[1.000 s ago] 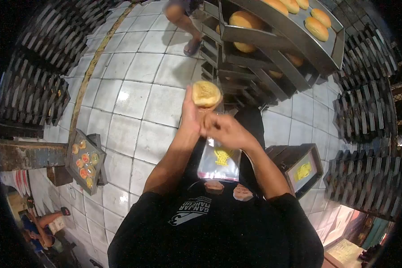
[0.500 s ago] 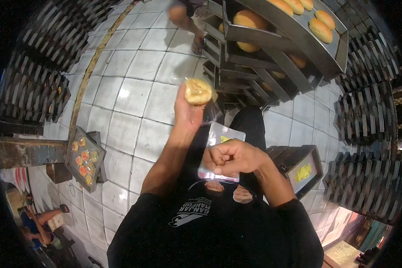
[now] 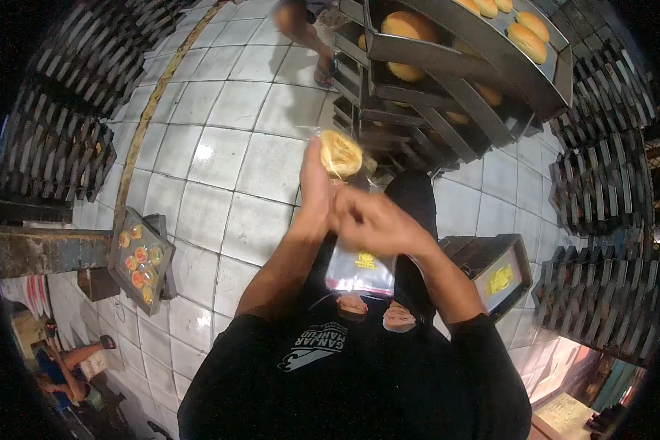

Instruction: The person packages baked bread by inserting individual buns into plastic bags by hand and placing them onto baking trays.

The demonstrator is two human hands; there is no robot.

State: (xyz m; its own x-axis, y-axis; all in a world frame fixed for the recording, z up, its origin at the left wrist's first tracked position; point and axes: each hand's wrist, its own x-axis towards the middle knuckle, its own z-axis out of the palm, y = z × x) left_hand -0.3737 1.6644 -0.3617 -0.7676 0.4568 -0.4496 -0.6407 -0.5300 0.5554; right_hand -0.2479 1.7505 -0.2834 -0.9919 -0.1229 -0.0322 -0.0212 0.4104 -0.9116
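Note:
A round golden bun (image 3: 341, 153) in a clear plastic bag rests against my left hand (image 3: 316, 183), whose fingers are wrapped round its left side. My right hand (image 3: 374, 220) is curled just below the bun, close to my left palm and blurred by motion; what its fingers hold, if anything, is too small to tell. Clear bags with yellow print (image 3: 361, 273) lie on my lap beneath my right hand.
Stacked metal trays (image 3: 447, 66) with buns stand at the upper right. A tray of wrapped buns (image 3: 130, 284) is at the left, a box with a yellow-printed sheet (image 3: 517, 293) at the right. Another person's leg (image 3: 304, 33) shows above.
My right hand has moved up from the bags on my lap to beside my left hand. The bagged bun has shifted slightly right and tilted.

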